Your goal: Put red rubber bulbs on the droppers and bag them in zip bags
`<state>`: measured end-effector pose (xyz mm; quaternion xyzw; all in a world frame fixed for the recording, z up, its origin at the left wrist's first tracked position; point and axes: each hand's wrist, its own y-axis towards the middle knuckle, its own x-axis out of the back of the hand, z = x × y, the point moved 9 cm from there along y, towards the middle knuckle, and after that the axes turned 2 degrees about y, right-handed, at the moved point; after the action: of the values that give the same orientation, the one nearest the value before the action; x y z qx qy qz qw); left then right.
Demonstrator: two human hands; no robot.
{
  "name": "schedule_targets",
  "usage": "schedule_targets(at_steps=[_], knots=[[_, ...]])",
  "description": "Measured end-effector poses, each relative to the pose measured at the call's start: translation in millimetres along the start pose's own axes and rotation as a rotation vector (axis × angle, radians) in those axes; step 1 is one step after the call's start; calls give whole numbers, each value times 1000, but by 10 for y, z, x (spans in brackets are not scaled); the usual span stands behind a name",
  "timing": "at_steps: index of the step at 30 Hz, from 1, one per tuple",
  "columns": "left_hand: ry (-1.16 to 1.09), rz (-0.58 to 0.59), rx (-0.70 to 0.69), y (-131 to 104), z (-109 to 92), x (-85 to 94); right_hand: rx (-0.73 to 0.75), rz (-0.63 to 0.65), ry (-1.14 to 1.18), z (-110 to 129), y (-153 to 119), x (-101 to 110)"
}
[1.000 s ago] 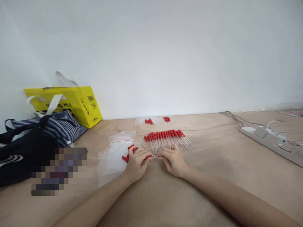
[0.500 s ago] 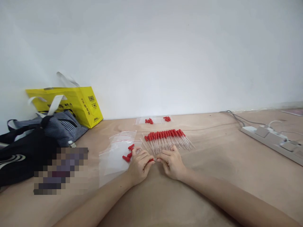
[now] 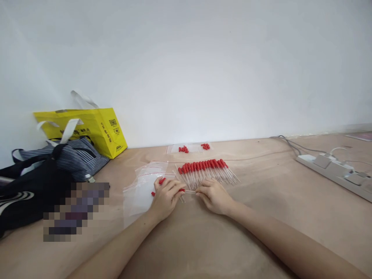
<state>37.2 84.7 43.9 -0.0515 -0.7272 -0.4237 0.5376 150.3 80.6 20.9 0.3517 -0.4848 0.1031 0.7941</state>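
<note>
My left hand (image 3: pixel 167 195) pinches a red rubber bulb (image 3: pixel 181 190). From that bulb a thin clear tube (image 3: pixel 190 192) runs right to the fingertips of my right hand (image 3: pixel 213 195), which are closed on its end. More thin clear tubes stick out beneath my left hand. Just beyond my hands lies a row of several clear droppers with red bulbs (image 3: pixel 203 166), side by side. Loose red bulbs (image 3: pixel 162 181) show beside my left fingers, by the clear plastic bags (image 3: pixel 141 195).
Farther back lies a clear bag with small red bulbs (image 3: pixel 183 149). A yellow bag (image 3: pixel 112 135), a striped bag (image 3: pixel 84 159) and a black bag (image 3: pixel 55 174) stand at the left. At the right is a white power strip (image 3: pixel 334 172) with plugs and cables.
My hands have moved apart, the left one a little left and up, so a longer stretch of clear tube shows between them. Tubes now show under my left hand.
</note>
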Motion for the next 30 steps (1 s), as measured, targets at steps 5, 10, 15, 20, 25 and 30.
schedule_targets(at_steps=[5,10,15,20,25,30], knots=[[103,-135,200,-56,355,188,-333,-138,88,-286,102,0],[124,-32,241,-109,619,218,-493,-232,60,-326,345,-82],[86,134,156,-129,665,100,-572,-209,-69,-226,564,-214],[88,185,106,-128,611,39,-548,-147,-112,-207,630,-312],[103,144,96,-115,540,34,-514,-128,-120,-199,624,-311],[138,63,157,-111,583,78,-473,-86,-137,-126,706,-320]])
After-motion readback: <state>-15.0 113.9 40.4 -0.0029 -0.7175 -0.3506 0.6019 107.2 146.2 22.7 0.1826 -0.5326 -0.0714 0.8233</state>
